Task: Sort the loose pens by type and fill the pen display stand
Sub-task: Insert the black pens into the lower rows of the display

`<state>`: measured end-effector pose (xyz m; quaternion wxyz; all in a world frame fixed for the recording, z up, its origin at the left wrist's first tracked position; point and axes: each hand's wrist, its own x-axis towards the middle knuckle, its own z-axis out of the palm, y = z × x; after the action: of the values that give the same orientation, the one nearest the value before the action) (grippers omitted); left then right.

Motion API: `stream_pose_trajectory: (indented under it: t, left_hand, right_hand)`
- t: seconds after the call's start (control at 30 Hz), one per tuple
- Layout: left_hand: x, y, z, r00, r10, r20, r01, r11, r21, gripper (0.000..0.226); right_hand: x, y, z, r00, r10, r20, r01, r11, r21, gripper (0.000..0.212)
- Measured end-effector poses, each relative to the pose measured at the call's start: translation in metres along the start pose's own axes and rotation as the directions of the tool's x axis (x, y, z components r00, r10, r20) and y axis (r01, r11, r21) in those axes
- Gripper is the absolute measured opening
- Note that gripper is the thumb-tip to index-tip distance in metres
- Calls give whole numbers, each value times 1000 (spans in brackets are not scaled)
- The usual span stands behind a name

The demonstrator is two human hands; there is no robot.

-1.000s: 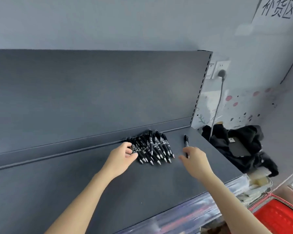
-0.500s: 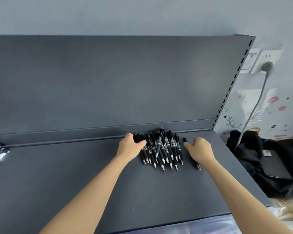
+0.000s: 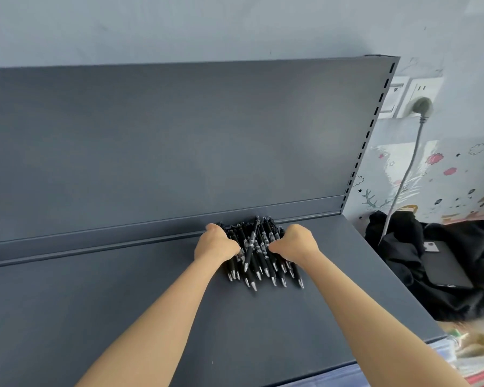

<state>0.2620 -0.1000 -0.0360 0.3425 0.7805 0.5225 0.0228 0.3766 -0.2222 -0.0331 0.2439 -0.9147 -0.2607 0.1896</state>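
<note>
A heap of several black pens with silver tips [image 3: 259,263] lies on the dark grey shelf [image 3: 123,317], close to its back panel. The tips point toward me. My left hand [image 3: 217,244] grips the heap from its left side, fingers curled into the pens. My right hand [image 3: 295,243] grips it from the right side in the same way. The two hands squeeze the pens together between them. The pens' rear ends are partly hidden behind my hands.
The shelf's upright back panel [image 3: 179,141] rises right behind the pens. Off the shelf's right edge lies black clothing [image 3: 403,247] with a dark flat device [image 3: 444,263] on it. A grey cable [image 3: 405,174] hangs from a wall socket [image 3: 421,106].
Both hands have closed in on the pile from either side and pushed the pens into a tighter bunch. The single pen that lay to the right has joined the heap. The view has shifted left.
</note>
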Motion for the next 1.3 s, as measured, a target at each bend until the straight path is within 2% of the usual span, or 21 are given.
stream_pose_trajectory:
  t: [0.23, 0.3, 0.4, 0.5, 0.77, 1.0, 1.13, 1.2, 1.23, 1.3]
  left_hand:
    - [5, 1, 6, 1000, 9, -5, -9, 994, -111, 49]
    - [6, 1, 6, 1000, 19, -6, -19, 998, -64, 46]
    - [5, -1, 6, 998, 56, -15, -56, 998, 34, 18]
    - [6, -5, 9, 996, 93, -12, -91, 992, 90, 30]
    - [5, 0, 7, 990, 114, 88, -131, 966, 224, 33]
    - [-4, -7, 6, 984, 178, 21, -174, 914, 365, 26]
    - [-6, -17, 8, 981, 185, -57, -169, 962, 216, 4]
    - [-1, -28, 8, 984, 154, -84, -149, 987, 66, 5]
    - [2, -33, 7, 987, 137, -80, -141, 989, -35, 3]
    - [3, -45, 5, 989, 123, -80, -137, 969, -207, 15]
  right_hand:
    - [6, 5, 4, 1000, 17, -13, -17, 999, -34, 35]
    - [7, 7, 3, 1000, 17, -7, -17, 999, -48, 36]
    - [9, 7, 1, 1000, 6, 11, -6, 999, -52, 38]
    - [11, 8, -4, 999, 25, 35, -25, 1000, -4, 40]
    - [8, 11, -7, 998, 41, 55, -45, 995, 87, 38]
    - [2, 18, -4, 1000, 14, 26, -17, 989, 150, 40]
    - [-2, 24, 0, 1000, -2, -29, 8, 981, 193, 34]
    - [-5, 30, -1, 999, 27, -32, -14, 939, 342, 26]
    - [-8, 31, -3, 999, 43, -6, -36, 894, 448, 22]
    - [-15, 32, -6, 997, 46, 57, -72, 767, 638, 17]
